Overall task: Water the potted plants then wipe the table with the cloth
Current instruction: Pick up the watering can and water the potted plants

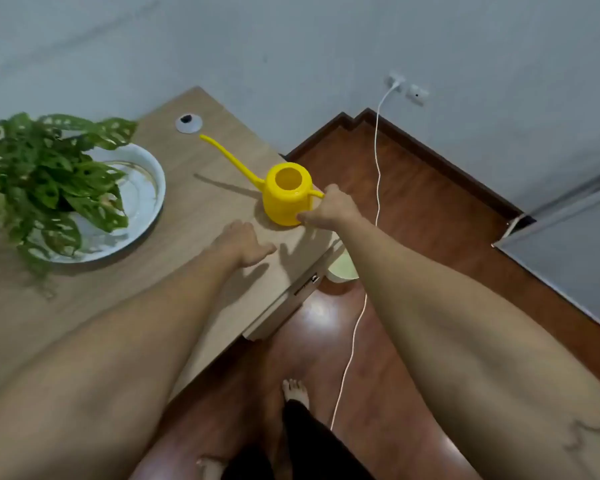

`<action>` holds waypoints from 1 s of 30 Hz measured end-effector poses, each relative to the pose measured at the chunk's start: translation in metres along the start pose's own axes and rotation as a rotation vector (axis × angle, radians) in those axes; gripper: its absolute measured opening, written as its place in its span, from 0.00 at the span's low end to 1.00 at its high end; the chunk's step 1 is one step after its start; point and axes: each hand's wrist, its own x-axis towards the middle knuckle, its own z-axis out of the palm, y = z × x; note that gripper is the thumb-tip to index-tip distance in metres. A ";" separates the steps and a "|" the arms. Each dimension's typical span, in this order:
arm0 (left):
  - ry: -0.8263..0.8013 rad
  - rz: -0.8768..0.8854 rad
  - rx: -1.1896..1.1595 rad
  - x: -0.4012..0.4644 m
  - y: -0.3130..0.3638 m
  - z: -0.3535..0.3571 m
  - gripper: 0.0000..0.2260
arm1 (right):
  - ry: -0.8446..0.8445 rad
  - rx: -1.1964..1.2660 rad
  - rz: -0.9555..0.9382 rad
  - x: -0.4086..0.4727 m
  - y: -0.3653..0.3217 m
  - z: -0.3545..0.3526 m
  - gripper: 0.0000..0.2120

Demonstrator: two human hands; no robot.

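Yellow plastic watering can (286, 199) sits upright on the wooden table (194, 216), near the table's right edge, roughly 1 o'clock from the left hand. Long thin spout (227, 157) runs off toward 10 o'clock, tip close to a round grey cable grommet (188, 123). Right hand (328, 209) is closed around the can's handle at its 3 o'clock side, thumb touching the lower body wall; can base looks still planted on the table. Left hand (241, 242) rests flat on the tabletop just beside the can at about 7 o'clock, fingers loosely spread, holding nothing. Potted plant (45, 178) with holed green leaves stands in a white saucer (146, 188) well apart, at 9 o'clock from the can. No cloth in view. Handling guess: thin rigid plastic, light when empty; cannot see a water level through the top opening, so weight unknown. If filled, the long spout puts the load forward and it'll want to nose down, so grip the handle firmly, full fingers through the loop, not a pinch. Smooth glossy wall, likely slippery if wet; body is a poor grab point. Spout looks slender and flexible; don't lift by it. Saucer looks ceramic, so keep the spout tip off it when pouring.
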 end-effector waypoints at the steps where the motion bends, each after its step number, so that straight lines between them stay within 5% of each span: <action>1: -0.014 -0.020 -0.005 0.001 -0.002 0.008 0.40 | 0.000 0.038 0.000 0.000 0.001 0.001 0.37; 6: 0.189 -0.061 -0.036 0.007 -0.017 0.050 0.47 | 0.107 0.287 -0.070 0.017 0.017 0.021 0.32; 14: 0.302 -0.038 -0.095 0.015 -0.024 0.086 0.54 | 0.223 0.526 -0.144 0.027 0.020 0.037 0.26; 30: 0.254 -0.046 -0.075 0.015 -0.025 0.083 0.55 | 0.281 0.654 -0.067 0.019 0.002 0.047 0.19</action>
